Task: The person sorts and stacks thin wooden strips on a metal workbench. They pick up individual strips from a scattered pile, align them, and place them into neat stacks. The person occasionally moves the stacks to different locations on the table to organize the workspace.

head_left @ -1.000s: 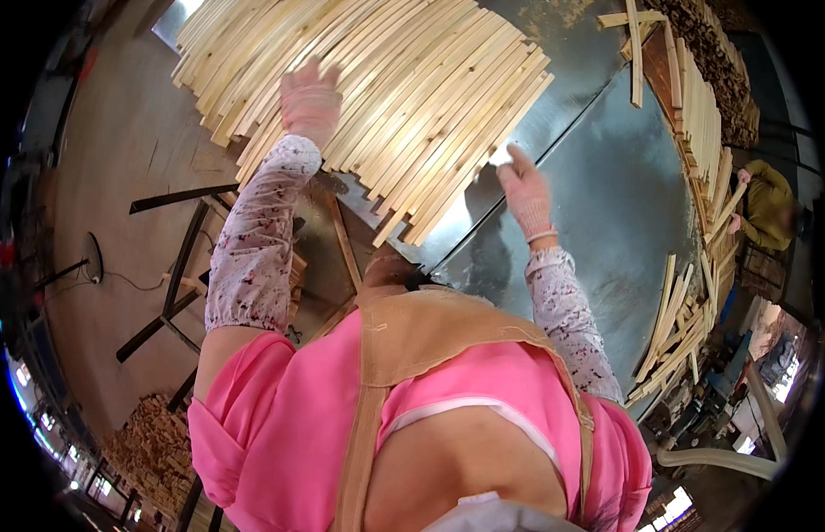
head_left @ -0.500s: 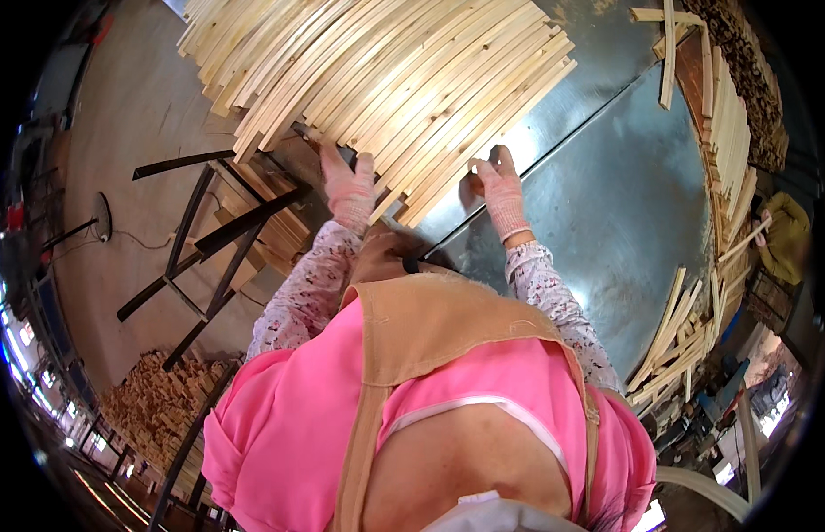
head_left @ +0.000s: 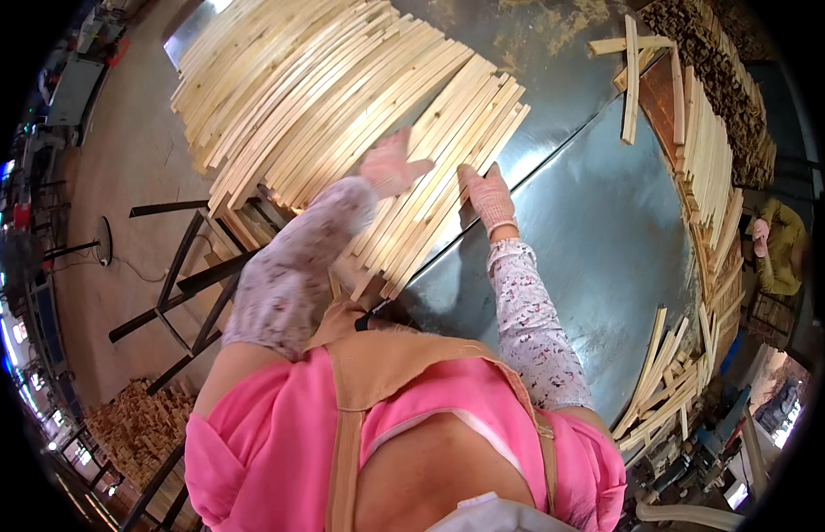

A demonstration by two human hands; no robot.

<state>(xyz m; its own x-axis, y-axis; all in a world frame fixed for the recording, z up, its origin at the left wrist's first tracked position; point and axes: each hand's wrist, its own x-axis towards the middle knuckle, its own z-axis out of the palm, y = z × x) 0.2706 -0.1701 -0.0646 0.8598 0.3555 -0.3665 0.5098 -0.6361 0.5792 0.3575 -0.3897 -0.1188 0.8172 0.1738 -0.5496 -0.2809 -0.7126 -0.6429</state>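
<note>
Pale wooden strips lie side by side in a wide layer on a metal table. At its right side, a narrower group of strips sits nearer to me, with a wedge-shaped gap between it and the rest. My left hand, in a pink glove, rests at this gap with its thumb spread over the group; its fingers are slightly blurred. At the group's right edge, my gloved right hand touches the outermost strip, thumb and fingers apart. Some fingertips are hard to make out.
The shiny metal table has a dark seam. Loose strips and stacked strips line its right side. Beyond them is another person. Dark metal frame legs stand on the left, and a wood pile lies lower left.
The right-hand group of strips has slid toward me, away from the main layer. My left hand has moved from the strips' near ends up onto them. My right hand stays at the outer edge.
</note>
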